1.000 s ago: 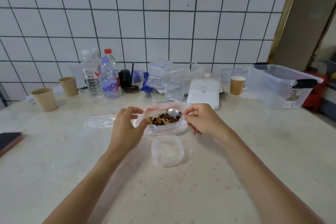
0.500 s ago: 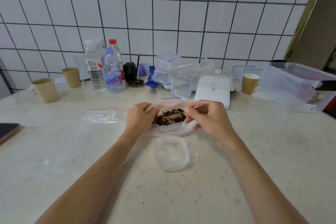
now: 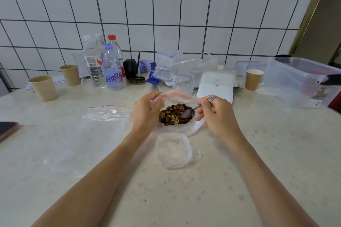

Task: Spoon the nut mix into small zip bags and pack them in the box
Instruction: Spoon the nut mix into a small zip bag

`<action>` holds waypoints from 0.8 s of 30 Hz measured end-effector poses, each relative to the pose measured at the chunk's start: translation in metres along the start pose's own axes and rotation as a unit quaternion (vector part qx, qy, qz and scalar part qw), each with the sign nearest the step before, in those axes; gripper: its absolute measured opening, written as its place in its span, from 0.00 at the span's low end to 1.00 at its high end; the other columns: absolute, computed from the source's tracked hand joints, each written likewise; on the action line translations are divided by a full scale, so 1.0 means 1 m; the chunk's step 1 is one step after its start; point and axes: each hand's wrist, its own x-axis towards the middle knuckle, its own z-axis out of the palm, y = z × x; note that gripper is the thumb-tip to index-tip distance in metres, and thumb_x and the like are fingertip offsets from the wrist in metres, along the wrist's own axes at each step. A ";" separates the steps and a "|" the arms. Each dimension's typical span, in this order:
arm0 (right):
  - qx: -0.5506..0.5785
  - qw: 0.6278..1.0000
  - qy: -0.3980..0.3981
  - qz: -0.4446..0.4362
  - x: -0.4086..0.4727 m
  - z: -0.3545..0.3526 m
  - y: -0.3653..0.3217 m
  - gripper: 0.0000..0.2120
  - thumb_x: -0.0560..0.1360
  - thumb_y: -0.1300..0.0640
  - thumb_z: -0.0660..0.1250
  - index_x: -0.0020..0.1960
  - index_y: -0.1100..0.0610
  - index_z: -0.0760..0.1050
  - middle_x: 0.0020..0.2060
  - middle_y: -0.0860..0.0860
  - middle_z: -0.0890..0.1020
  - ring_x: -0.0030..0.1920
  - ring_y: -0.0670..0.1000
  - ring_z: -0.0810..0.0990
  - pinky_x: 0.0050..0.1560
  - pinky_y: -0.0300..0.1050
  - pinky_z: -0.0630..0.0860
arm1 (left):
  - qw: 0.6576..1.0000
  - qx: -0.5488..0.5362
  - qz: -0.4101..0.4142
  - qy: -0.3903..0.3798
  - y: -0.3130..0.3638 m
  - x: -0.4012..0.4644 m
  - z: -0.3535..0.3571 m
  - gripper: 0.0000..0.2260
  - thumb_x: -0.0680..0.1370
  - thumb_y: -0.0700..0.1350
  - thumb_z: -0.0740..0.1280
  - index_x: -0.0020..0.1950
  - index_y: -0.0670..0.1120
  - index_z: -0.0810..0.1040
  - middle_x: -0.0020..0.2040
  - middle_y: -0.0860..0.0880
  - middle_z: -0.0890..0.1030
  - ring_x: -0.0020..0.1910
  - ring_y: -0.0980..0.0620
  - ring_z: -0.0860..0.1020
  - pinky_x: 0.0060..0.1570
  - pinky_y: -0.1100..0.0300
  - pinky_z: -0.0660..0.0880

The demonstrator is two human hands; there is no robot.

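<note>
Nut mix (image 3: 172, 115) fills the big bag (image 3: 184, 97), whose rim my left hand (image 3: 145, 114) pinches. My right hand's (image 3: 218, 116) grip clamps the spoon (image 3: 191, 110), bowl resting on the nuts.

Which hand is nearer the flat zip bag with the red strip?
Left. The left hand sits just right of the red-strip zip bag, pinching the nut bag open; the right hand, holding the spoon, is beyond the nuts.

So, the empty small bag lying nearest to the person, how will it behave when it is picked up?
The small bag is thin, clear and crumpled, so it will probably flop and sag. It looks empty, so likely very light and easy to push away by accident. Its mouth seems to gape; it may close when lifted.
</note>
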 end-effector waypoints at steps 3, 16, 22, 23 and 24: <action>-0.005 1.000 -0.007 -0.006 -0.002 0.002 -0.001 0.14 0.85 0.61 0.58 0.50 0.66 0.79 0.39 0.53 0.83 0.37 0.52 0.85 0.36 0.40 0.78 | 1.000 0.012 0.011 0.000 0.000 0.000 0.002 0.07 0.83 0.49 0.67 0.57 0.51 0.84 0.43 0.54 0.85 0.46 0.54 0.83 0.48 0.46 0.81; 0.046 0.996 0.015 0.071 -0.003 0.013 0.002 0.14 0.83 0.61 0.57 0.48 0.66 0.78 0.37 0.57 0.85 0.32 0.54 0.85 0.30 0.44 0.75 | 1.000 0.006 0.028 -0.013 0.001 -0.001 0.004 0.09 0.83 0.48 0.67 0.60 0.49 0.84 0.49 0.53 0.86 0.49 0.54 0.84 0.50 0.44 0.82; -0.035 0.998 0.032 0.030 -0.005 0.017 -0.002 0.16 0.83 0.60 0.57 0.46 0.69 0.77 0.36 0.59 0.84 0.34 0.58 0.84 0.36 0.53 0.81 | 0.999 0.013 0.048 -0.016 0.002 -0.001 0.005 0.11 0.83 0.49 0.67 0.62 0.47 0.84 0.53 0.52 0.86 0.53 0.53 0.83 0.53 0.47 0.81; -0.052 0.998 0.025 0.017 -0.006 0.021 -0.004 0.16 0.84 0.59 0.56 0.46 0.70 0.76 0.37 0.61 0.84 0.35 0.59 0.84 0.38 0.57 0.81 | 0.998 0.013 0.053 -0.016 0.002 -0.001 0.006 0.11 0.83 0.49 0.67 0.62 0.47 0.83 0.53 0.52 0.86 0.53 0.54 0.83 0.53 0.49 0.81; -0.054 0.998 0.012 0.017 -0.007 0.026 -0.005 0.17 0.84 0.59 0.56 0.47 0.70 0.76 0.37 0.61 0.84 0.34 0.58 0.84 0.39 0.59 0.81 | 0.998 0.016 0.058 -0.016 0.003 -0.001 0.006 0.11 0.83 0.49 0.67 0.62 0.48 0.83 0.52 0.52 0.86 0.53 0.55 0.83 0.52 0.52 0.81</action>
